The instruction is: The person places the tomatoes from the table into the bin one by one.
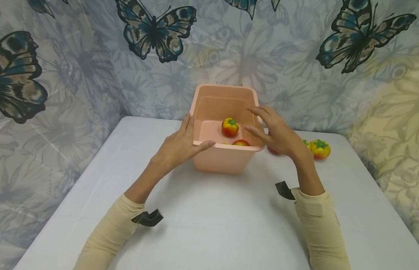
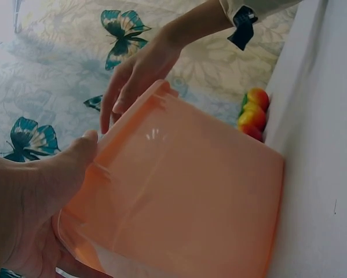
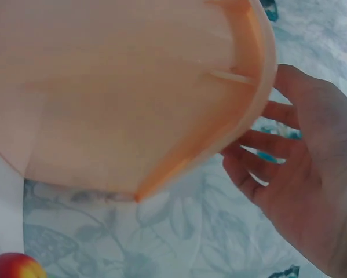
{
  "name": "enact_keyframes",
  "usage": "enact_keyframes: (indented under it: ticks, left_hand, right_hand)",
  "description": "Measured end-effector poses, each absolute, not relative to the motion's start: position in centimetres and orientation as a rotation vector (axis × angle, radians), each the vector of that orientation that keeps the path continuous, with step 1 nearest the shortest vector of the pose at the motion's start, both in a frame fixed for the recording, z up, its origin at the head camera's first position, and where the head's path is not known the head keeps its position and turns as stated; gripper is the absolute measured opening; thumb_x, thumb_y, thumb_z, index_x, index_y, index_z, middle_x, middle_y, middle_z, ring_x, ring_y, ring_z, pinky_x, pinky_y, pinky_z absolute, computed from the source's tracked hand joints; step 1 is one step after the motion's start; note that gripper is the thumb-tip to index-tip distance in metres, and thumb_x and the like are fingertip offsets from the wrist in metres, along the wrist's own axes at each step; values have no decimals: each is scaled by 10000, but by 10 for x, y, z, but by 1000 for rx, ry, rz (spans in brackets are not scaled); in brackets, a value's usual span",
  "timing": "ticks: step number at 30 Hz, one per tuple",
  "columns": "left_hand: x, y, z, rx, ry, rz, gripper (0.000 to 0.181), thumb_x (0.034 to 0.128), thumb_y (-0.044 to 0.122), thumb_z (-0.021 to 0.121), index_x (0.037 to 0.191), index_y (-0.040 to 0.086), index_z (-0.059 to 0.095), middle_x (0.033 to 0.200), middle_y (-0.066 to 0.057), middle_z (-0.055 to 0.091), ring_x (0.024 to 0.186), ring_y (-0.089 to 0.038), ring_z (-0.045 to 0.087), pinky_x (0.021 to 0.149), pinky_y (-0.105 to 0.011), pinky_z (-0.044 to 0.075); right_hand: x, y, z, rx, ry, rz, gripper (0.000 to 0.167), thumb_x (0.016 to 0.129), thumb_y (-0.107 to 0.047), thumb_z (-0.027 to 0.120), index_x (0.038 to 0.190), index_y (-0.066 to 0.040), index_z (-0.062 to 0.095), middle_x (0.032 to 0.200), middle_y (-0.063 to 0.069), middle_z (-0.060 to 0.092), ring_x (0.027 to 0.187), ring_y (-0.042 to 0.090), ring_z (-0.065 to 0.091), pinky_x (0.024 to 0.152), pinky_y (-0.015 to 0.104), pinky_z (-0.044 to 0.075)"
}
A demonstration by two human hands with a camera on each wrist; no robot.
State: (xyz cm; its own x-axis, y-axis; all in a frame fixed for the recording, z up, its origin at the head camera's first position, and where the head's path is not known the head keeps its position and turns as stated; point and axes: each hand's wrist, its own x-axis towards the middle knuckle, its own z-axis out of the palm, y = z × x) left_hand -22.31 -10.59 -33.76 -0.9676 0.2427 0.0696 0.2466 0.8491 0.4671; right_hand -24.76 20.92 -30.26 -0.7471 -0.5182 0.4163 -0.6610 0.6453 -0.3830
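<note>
A peach-coloured plastic bin [image 1: 223,160] stands on the white table. Inside it, a red-and-yellow tomato-like fruit [image 1: 229,128] with a green top lies on the floor; part of another fruit [image 1: 241,143] shows over the front rim. My left hand [image 1: 178,145] grips the bin's left front corner, thumb over the rim and fingers along the side. At the right rim is my right hand [image 1: 276,130], its fingers spread loosely, the thumb over the bin's opening. In the right wrist view the right hand's fingers [image 3: 271,142] pass behind the rim; firm contact is unclear.
More red-and-yellow fruits [image 1: 320,149] lie on the table right of the bin, partly hidden by the right wrist. A patterned butterfly cloth [image 1: 280,86] hangs behind the table [image 1: 223,217] and along its sides. A dark strap piece [image 1: 152,218] sticks out from each sleeve.
</note>
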Motion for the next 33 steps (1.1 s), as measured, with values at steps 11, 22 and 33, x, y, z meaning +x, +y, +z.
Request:
enact_keyframes:
  ticks: [11, 22, 33]
  left_hand:
    - [-222, -105, -339, -414, -3017, -739, 1224, 889, 875, 476, 1685, 108, -49, 1787, -102, -13, 1338, -465, 602, 1070, -570, 535]
    - [-222, -107, -340, -401, -3013, -783, 1227, 884, 873, 491, 1688, 128, -60, 1788, -92, -24, 1345, -467, 595, 1046, -584, 548]
    - [-222, -108, -339, -394, -3021, -784, 1220, 888, 868, 493, 1687, 130, -61, 1788, -81, -40, 1366, -468, 577, 1063, -584, 536]
  right_hand:
    - [-233, 244, -281, 791, -2718, 766, 591, 1017, -247, 697, 1553, -119, 485, 1493, 183, 559, 1341, 402, 526, 1091, 685, 454]
    - [-230, 265, -274, 792, -2810, 702, 511, 1021, -255, 691, 1487, -88, 564, 1393, 183, 637, 1279, 382, 578, 1048, 680, 486]
    - [-231, 289, -277, 769, -2717, 662, 474, 1001, -180, 714, 1443, -54, 603, 1370, 213, 656, 1221, 382, 603, 1078, 381, 517]
